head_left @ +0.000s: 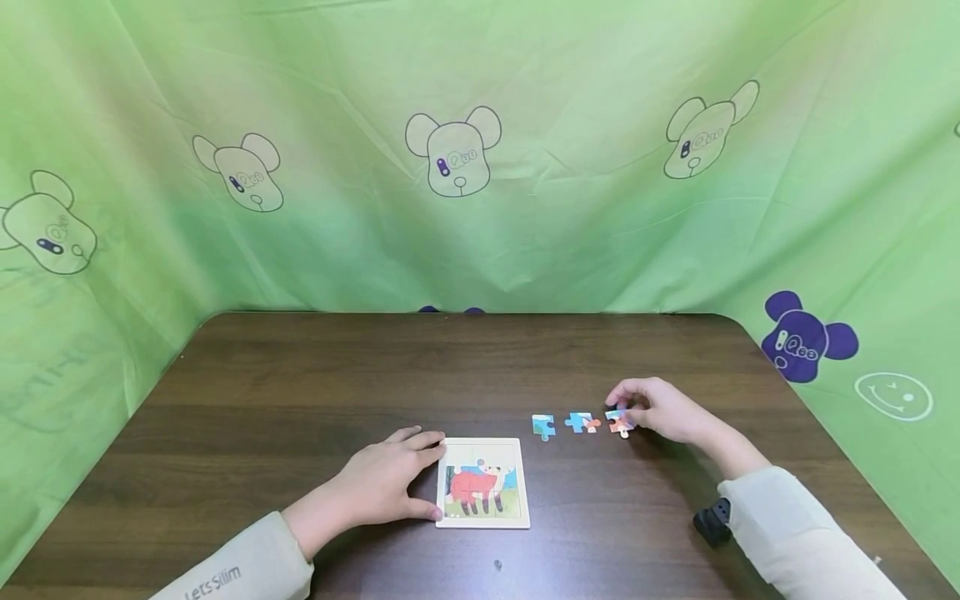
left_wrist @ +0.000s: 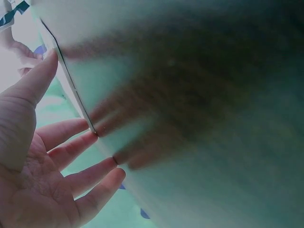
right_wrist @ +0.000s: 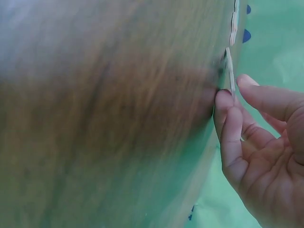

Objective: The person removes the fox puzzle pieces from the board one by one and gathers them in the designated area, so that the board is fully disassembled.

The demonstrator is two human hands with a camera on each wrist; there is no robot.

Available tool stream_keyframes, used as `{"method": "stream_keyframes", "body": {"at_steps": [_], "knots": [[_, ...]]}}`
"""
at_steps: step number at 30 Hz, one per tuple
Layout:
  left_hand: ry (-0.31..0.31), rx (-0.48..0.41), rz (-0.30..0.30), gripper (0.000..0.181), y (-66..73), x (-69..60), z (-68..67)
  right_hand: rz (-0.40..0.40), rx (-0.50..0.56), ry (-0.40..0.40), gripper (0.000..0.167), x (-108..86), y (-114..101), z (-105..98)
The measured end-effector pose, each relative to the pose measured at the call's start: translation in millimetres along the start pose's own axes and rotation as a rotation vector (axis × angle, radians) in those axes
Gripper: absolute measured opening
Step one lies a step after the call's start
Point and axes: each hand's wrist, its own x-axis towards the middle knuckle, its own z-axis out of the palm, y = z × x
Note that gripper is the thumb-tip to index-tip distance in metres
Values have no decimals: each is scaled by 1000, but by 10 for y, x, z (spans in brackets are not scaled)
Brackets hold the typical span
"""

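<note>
My left hand (head_left: 393,477) lies at the left side of a square puzzle board (head_left: 483,524) with a pale frame. Its thumb touches the lower left corner and its fingers the upper left; in the left wrist view those fingers are spread and mostly straight along the edge. A red animal on grass shows on the board. To the right, my right hand (head_left: 666,410) pinches a blue and orange puzzle piece (head_left: 618,423) between thumb and fingers. Seen in the right wrist view, this piece (right_wrist: 231,69) is edge-on and its far side is hidden.
Two more loose puzzle pieces lie in a row left of my right hand: a blue and green piece (head_left: 542,425) and a blue and orange piece (head_left: 578,422). The brown wooden table (head_left: 337,375) ends at a green curtain (head_left: 337,233) printed with cartoon heads.
</note>
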Motion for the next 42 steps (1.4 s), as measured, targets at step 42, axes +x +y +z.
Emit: {"method": "stream_keyframes", "body": {"at_steps": [42], "knots": [[-7, -8, -7, 81, 3, -7, -5, -260, 36, -186, 14, 470, -1009, 663]]}}
